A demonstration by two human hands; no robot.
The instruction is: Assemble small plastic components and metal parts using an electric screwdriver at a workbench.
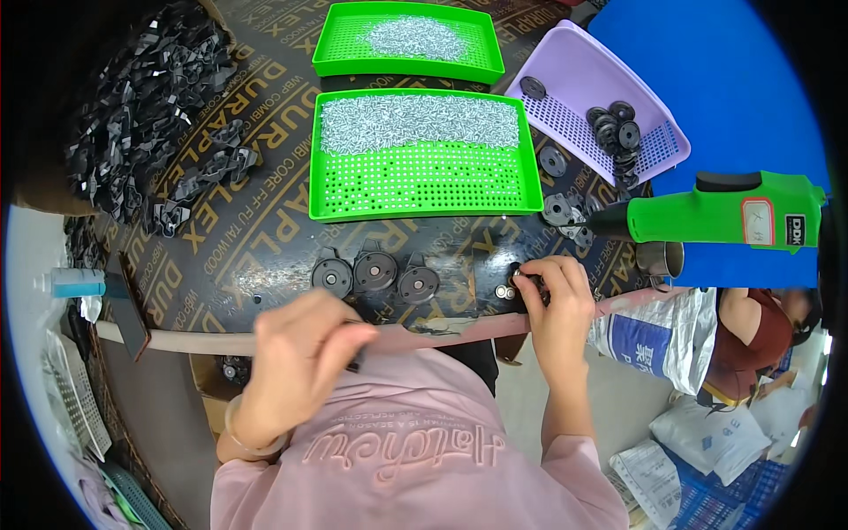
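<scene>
My left hand is closed above the near table edge. A dark piece shows below its fingertips, but most of it is hidden. At the right, my right hand pinches a small metal piece between thumb and fingertips. Beside those fingertips lie small round silver pieces on the table. Between my hands, three black round plastic parts with pointed tabs sit in a loose row: left, middle and right.
Two green perforated trays, near and far, hold many small silver screws. A purple basket contains black discs. A green electric screwdriver lies at right by a metal cup. Black clips are heaped at far left.
</scene>
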